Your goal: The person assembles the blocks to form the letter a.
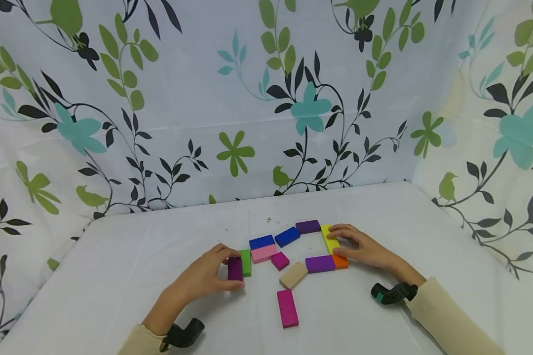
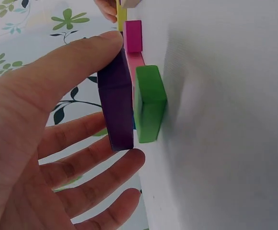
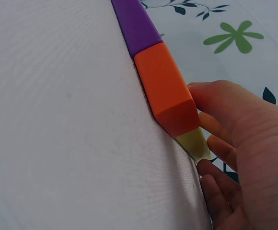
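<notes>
Between thumb and fingers, my left hand (image 1: 203, 276) pinches a dark purple block (image 2: 116, 100) by its ends. It is right beside a green block (image 2: 150, 104) in the left wrist view. My right hand (image 1: 363, 246) has its fingers and thumb about a yellow block (image 1: 330, 238), thumb low near an orange block (image 3: 165, 86). A violet block (image 1: 320, 264) adjoins the orange one. From the green block, a pink block (image 1: 264, 254) and a blue block (image 1: 261, 242) lead to another blue block (image 1: 287, 237) and a dark purple block (image 1: 308, 226) touching the yellow one.
Inside the curve lie a small magenta block (image 1: 280, 261) and a plain wooden block (image 1: 293, 275). A longer magenta block (image 1: 287, 308) lies nearer the front. All are on a white-covered table (image 1: 160, 236); a leaf-patterned curtain (image 1: 182, 98) hangs behind.
</notes>
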`<act>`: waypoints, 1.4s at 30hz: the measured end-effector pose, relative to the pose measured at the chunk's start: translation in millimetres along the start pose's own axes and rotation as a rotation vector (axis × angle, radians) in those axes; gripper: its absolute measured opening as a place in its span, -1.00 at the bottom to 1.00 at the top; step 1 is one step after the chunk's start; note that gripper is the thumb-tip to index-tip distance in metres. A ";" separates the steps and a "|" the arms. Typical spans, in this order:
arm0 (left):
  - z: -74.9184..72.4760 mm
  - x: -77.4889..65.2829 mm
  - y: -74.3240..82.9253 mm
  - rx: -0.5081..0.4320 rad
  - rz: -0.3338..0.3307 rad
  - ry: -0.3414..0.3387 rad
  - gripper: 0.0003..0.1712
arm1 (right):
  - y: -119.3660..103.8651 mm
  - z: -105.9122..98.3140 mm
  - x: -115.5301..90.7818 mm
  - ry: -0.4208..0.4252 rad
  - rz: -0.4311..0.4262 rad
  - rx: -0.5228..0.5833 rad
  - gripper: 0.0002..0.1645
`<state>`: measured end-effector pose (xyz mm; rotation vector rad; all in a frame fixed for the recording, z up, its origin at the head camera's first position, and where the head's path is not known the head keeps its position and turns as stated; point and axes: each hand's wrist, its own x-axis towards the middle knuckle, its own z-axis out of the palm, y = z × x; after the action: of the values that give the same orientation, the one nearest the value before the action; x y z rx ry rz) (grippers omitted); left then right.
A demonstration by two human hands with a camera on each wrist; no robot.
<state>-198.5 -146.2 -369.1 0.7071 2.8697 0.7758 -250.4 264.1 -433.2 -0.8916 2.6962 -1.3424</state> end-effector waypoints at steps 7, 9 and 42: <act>-1.5 9.1 14.4 0.014 0.051 0.000 -0.28 | 0.2 -0.7 0.6 -0.010 0.001 0.024 -0.58; -2.0 12.2 20.0 0.024 0.066 0.001 -0.28 | -0.1 -1.3 0.7 -0.009 0.000 0.026 -0.58; 24.7 45.7 86.8 0.053 0.273 -0.105 -0.28 | 2.6 -0.3 0.4 -0.006 0.013 0.037 -0.57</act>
<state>-198.5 -47.7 -345.8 1.1277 2.7424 0.6689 -252.1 265.3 -434.8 -0.8725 2.6592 -1.3798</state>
